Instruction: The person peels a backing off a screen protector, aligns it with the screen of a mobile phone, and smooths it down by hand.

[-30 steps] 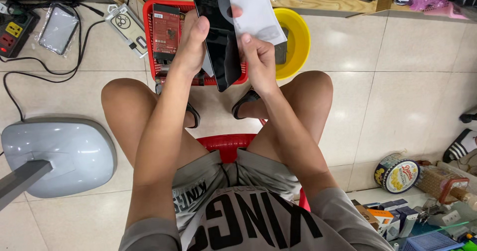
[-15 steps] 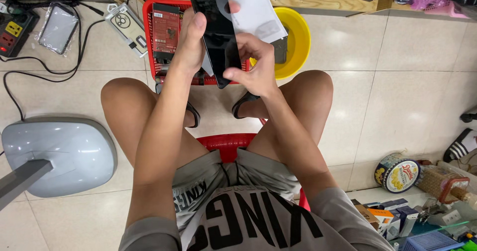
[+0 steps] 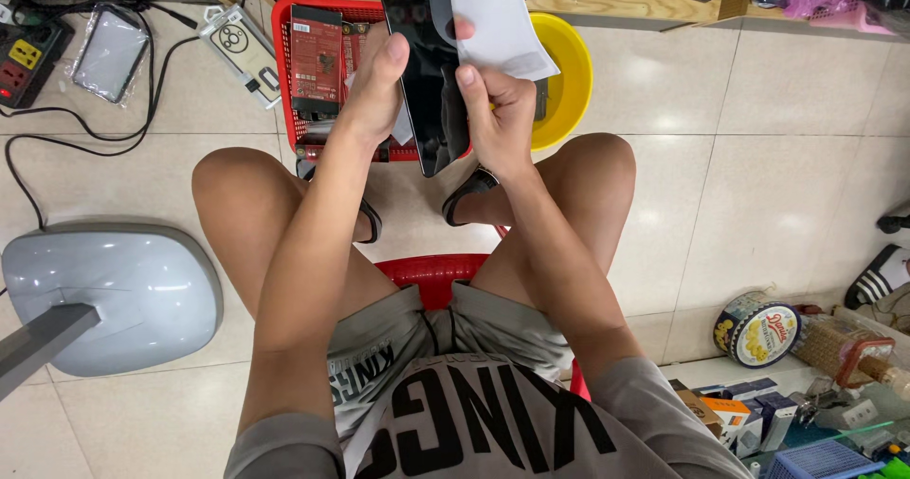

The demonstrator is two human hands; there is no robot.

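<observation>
Black glossy phone [image 3: 428, 67], flat slab, rounded corners, reflective glass face, held upright-ish above the knees, in front of the red basket [image 3: 281, 72]. White sheet [image 3: 498, 19], thin, matte, bendy, sits just right of the phone's top half and overlaps its edge.

Left hand [image 3: 374, 95] is closed around the phone's left edge, thumb up along the side, fingers wrapped behind. Right hand [image 3: 498, 119] is also closed: thumb presses on the phone's right edge near the bottom of the sheet, fingers curl behind. Can't tell whether the right fingers pinch the sheet or only the phone.

Red basket is plastic mesh, rectangular, on the floor, holding a dark red flat box [image 3: 316, 62] with printed face. Yellow bowl [image 3: 564, 81], round smooth plastic, just beside the basket on the right, partly hidden by the hands.

Floor [image 3: 758, 176] is glossy beige tile with thin grout lines. Person sits on a red plastic stool [image 3: 431, 275], knees apart, grey shorts. Grey rounded fan base [image 3: 114, 294], smooth plastic, on the left. Black power strip [image 3: 24, 62] and black cable [image 3: 104, 133] top left, next to a clear-wrapped flat packet [image 3: 112, 51]. Round printed tin [image 3: 758, 332] lower right. Wooden shelf edge [image 3: 607, 0] runs along the top.
</observation>
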